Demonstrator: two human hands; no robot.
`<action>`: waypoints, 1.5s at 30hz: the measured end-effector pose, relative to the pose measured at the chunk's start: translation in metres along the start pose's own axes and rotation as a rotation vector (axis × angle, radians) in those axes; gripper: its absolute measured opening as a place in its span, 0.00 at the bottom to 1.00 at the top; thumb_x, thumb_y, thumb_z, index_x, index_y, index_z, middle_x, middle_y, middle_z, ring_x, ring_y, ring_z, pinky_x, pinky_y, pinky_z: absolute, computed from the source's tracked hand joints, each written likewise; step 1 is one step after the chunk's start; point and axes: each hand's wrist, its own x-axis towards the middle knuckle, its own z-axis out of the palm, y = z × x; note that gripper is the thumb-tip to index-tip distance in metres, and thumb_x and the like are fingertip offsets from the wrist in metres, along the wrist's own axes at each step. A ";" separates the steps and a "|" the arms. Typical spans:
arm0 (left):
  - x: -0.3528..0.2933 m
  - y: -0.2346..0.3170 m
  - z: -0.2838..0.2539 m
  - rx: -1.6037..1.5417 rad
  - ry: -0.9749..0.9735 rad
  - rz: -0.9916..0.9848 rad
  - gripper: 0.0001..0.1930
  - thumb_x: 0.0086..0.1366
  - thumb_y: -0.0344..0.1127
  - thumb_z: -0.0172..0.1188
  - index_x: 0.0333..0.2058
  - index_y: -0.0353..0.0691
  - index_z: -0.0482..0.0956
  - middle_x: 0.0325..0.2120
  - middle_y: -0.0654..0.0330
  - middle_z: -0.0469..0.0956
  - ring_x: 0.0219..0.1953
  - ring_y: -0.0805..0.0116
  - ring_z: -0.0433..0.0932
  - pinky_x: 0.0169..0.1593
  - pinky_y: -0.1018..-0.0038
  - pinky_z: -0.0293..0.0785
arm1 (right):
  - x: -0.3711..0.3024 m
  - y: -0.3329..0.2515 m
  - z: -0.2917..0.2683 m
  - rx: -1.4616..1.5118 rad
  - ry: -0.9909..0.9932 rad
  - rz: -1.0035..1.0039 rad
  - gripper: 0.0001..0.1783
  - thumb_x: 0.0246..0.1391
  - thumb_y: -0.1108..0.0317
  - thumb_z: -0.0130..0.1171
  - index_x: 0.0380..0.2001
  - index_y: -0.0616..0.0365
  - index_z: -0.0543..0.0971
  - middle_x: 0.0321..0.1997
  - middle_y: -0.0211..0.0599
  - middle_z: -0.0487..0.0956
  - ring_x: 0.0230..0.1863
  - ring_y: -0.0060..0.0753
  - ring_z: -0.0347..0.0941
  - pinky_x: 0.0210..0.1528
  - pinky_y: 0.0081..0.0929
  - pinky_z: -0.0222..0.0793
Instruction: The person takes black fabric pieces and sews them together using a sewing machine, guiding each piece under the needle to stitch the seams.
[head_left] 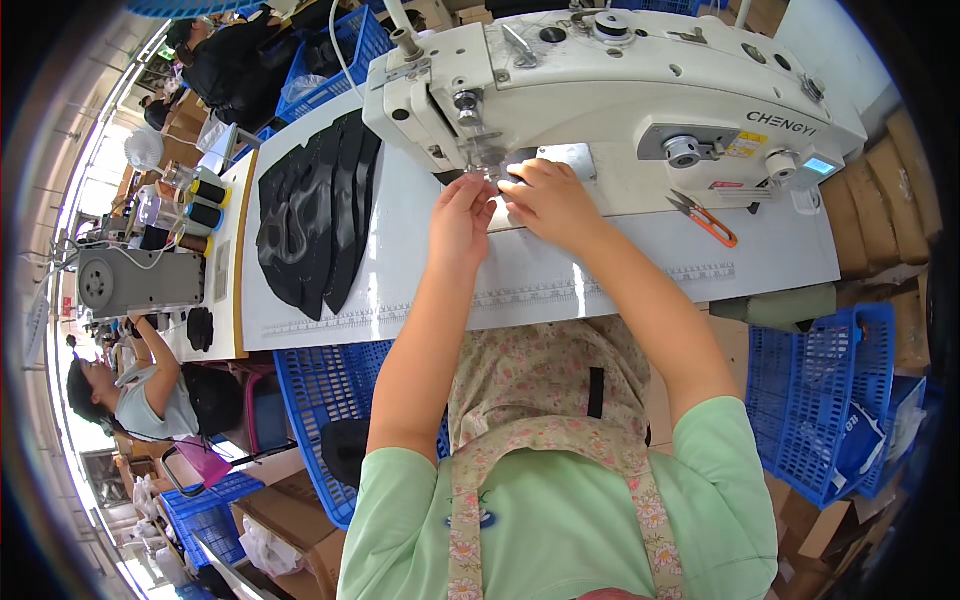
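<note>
Both my hands are at the needle area of a white sewing machine [600, 100]. My left hand [463, 222] is closed, its thumb and fingertips pinched together just below the presser foot. Whatever it pinches is too small to make out. Close beside it, my right hand [556, 205] lies with fingers bent and pressed together near the needle. Something dark shows at its fingertips, mostly hidden by the fingers. To the left of the machine, several black shaped pieces [318, 215] lie overlapping on the white table [400, 275].
Orange-handled scissors [708, 220] lie right of my right forearm. A ruler strip [610, 285] runs along the table's front edge. Blue baskets stand below at left [318, 385] and right [815, 400]. A co-worker [160, 390] sits at another machine [140, 282] on the left.
</note>
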 end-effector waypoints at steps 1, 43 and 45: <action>0.001 -0.001 -0.002 0.018 0.004 -0.008 0.05 0.65 0.31 0.57 0.38 0.38 0.76 0.31 0.63 0.77 0.36 0.73 0.76 0.41 0.76 0.72 | 0.000 0.000 0.000 0.019 -0.040 0.021 0.14 0.47 0.62 0.64 0.39 0.49 0.81 0.48 0.33 0.77 0.55 0.39 0.69 0.55 0.42 0.62; -0.025 -0.004 0.002 1.091 0.041 0.680 0.04 0.59 0.27 0.59 0.31 0.33 0.81 0.28 0.59 0.80 0.27 0.70 0.75 0.34 0.77 0.72 | -0.006 0.007 0.005 0.023 0.021 0.005 0.12 0.46 0.62 0.63 0.37 0.47 0.83 0.48 0.30 0.78 0.54 0.34 0.69 0.55 0.39 0.63; -0.029 -0.003 -0.003 0.931 0.122 0.452 0.05 0.58 0.27 0.59 0.31 0.32 0.82 0.25 0.60 0.80 0.26 0.74 0.75 0.34 0.79 0.70 | -0.006 0.008 0.006 0.028 0.026 -0.001 0.12 0.46 0.62 0.63 0.37 0.47 0.83 0.48 0.30 0.78 0.54 0.34 0.69 0.56 0.39 0.63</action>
